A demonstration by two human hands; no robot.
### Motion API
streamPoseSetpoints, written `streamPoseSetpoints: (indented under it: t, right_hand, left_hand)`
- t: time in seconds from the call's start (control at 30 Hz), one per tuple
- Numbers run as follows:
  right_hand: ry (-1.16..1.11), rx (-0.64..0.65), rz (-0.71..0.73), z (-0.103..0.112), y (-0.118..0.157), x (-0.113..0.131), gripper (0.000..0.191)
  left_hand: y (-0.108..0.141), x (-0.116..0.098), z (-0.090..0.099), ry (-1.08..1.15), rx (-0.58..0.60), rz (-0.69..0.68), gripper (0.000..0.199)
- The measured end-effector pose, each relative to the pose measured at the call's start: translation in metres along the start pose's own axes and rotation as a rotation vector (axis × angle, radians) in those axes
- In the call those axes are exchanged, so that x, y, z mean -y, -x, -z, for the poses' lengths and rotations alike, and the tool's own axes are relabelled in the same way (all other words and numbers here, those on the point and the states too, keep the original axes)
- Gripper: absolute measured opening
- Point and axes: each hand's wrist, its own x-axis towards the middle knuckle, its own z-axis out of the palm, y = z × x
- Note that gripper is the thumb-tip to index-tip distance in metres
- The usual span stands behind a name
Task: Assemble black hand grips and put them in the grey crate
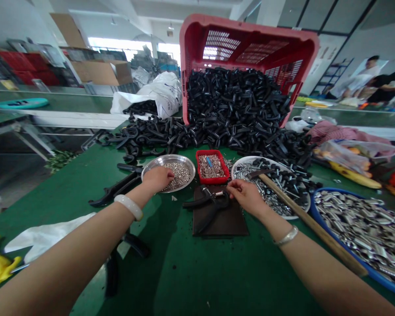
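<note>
Over the round metal dish (145,168) of small metal pieces is my left hand (159,177), fingers pinched at the pieces; what they hold is too small to name. My right hand (245,195) is closed in a pinch beside a black plastic clamp (210,210) with a metal spring, and anything between its fingertips cannot be made out. The clamp lies on a dark square pad (240,226). Behind the pad stands a red tray (213,181) of thin pins with a small blue item on them.
A tipped red crate (250,28) spills black parts across the back. On the right are a white dish (296,216) of bolts, a wooden-handled hammer (303,215) and a blue tray (342,245) of metal pieces. More black clamps (118,188) lie left. People are at the far right.
</note>
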Motion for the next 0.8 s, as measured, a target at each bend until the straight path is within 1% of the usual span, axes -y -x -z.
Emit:
streamPoseSetpoints:
  t: [0.07, 0.13, 0.23, 0.3, 0.37, 0.47, 0.53, 0.6, 0.67, 0.73, 0.8]
  right_hand:
    - [0.097, -0.016, 0.076, 0.0, -0.002, -0.001, 0.011]
    - [0.166, -0.017, 0.111, -0.002, -0.004, -0.002, 0.011]
    - [0.195, -0.012, 0.097, -0.005, -0.005, -0.004, 0.011]
    - [0.203, -0.013, 0.079, -0.007, -0.005, -0.005, 0.011]
    - [0.21, -0.008, 0.075, -0.007, -0.005, -0.006, 0.011]
    - [0.199, -0.01, 0.087, -0.008, -0.003, -0.006, 0.011]
    - [0.203, -0.018, 0.102, -0.009, -0.002, -0.007, 0.012]
    - [0.221, -0.023, 0.121, -0.01, -0.001, -0.008, 0.012]
    - [0.228, -0.027, 0.144, -0.01, 0.0, -0.009, 0.011]
    - [0.22, -0.033, 0.164, -0.01, 0.0, -0.01, 0.011]
    - [0.215, -0.025, 0.171, -0.009, 0.001, -0.01, 0.012]
  left_hand:
    - [-0.001, -0.002, 0.001, -0.031, 0.024, -0.044, 0.023]
    - [-0.003, -0.004, 0.002, -0.048, 0.058, -0.07, 0.023]
    - [-0.005, -0.007, 0.003, -0.054, 0.1, -0.09, 0.023]
    - [-0.005, -0.008, 0.002, -0.037, 0.108, -0.092, 0.024]
    - [-0.005, -0.006, 0.001, 0.004, 0.081, -0.064, 0.024]
    - [-0.003, -0.005, 0.001, 0.074, 0.003, 0.003, 0.024]
    - [0.002, -0.009, 0.004, 0.127, -0.045, 0.034, 0.025]
    - [0.012, -0.021, 0.006, 0.194, -0.083, 0.012, 0.023]
    - [0.026, -0.039, 0.005, 0.262, -0.097, -0.084, 0.021]
    - [0.042, -0.06, 0.001, 0.302, -0.08, -0.206, 0.019]
    - [0.055, -0.079, -0.005, 0.287, -0.057, -0.262, 0.017]
